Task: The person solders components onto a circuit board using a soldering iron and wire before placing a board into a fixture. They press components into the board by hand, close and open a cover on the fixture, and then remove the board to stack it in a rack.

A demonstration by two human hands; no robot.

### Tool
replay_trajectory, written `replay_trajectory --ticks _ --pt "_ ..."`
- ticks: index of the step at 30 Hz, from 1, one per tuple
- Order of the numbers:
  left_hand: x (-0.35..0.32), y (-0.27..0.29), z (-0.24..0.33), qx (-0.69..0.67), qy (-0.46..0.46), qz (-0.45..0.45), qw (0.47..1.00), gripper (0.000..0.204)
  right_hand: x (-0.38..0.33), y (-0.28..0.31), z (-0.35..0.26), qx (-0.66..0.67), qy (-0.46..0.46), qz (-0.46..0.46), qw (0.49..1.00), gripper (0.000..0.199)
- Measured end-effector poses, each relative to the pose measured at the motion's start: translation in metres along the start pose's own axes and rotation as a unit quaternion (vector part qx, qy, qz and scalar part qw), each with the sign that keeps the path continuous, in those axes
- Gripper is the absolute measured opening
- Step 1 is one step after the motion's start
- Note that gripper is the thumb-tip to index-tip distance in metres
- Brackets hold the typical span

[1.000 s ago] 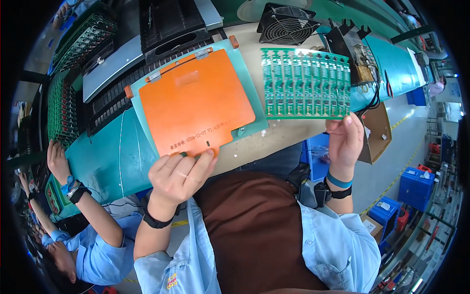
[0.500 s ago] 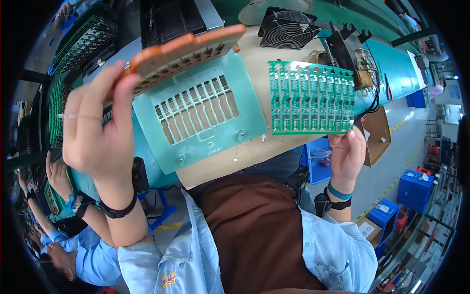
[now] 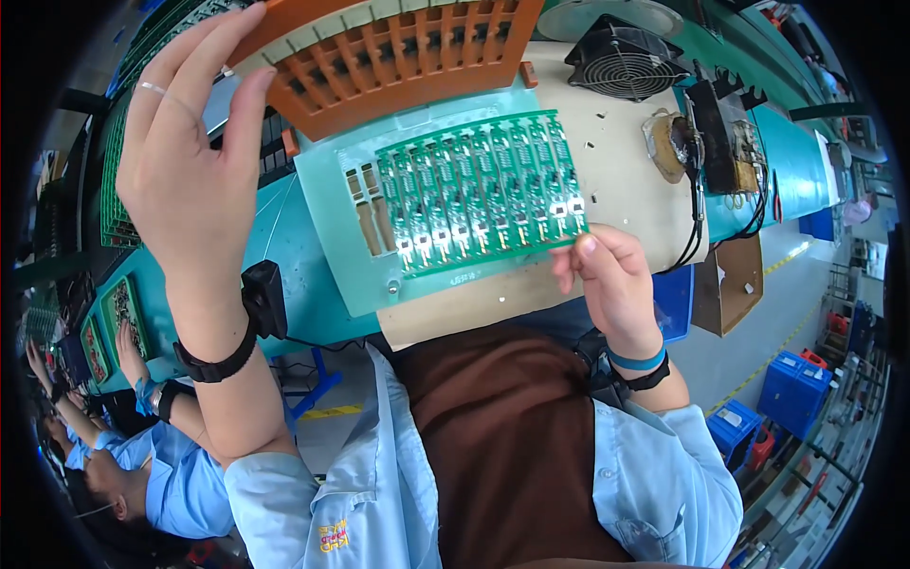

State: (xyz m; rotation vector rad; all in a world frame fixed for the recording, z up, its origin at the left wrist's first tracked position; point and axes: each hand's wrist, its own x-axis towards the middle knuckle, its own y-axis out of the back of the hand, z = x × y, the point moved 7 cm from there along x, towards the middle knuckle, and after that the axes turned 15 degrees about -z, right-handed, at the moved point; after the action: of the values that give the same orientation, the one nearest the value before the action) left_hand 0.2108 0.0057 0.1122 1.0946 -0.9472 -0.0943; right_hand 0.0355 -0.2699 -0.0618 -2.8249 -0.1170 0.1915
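Yellow-and-red lettering (image 3: 335,537) marks the blue shirt (image 3: 374,474). I see the right hand (image 3: 616,284) pinching a green circuit board (image 3: 483,190) over a pale green base (image 3: 341,275) bearing small white characters (image 3: 465,279); beyond, the left hand (image 3: 194,180) grips the raised orange lid (image 3: 398,66).

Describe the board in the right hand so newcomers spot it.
On the workbench, find the pale green fixture frame below the raised orange lid. Over it is the circuit board, lower right corner in the right hand. Unlike the frame, it's darker and packed with components.
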Motion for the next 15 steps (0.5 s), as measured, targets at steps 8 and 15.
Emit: replay_trajectory --ticks 8,15 --pt "0.008 0.0 0.013 -0.077 0.149 -0.117 0.979 0.039 0.033 -0.029 0.008 0.005 -0.059 -0.04 0.997 0.032" --pt "0.002 -0.01 -0.006 -0.122 0.051 -0.064 0.989 0.036 0.034 -0.029 0.011 -0.029 -0.062 -0.026 0.997 0.032"
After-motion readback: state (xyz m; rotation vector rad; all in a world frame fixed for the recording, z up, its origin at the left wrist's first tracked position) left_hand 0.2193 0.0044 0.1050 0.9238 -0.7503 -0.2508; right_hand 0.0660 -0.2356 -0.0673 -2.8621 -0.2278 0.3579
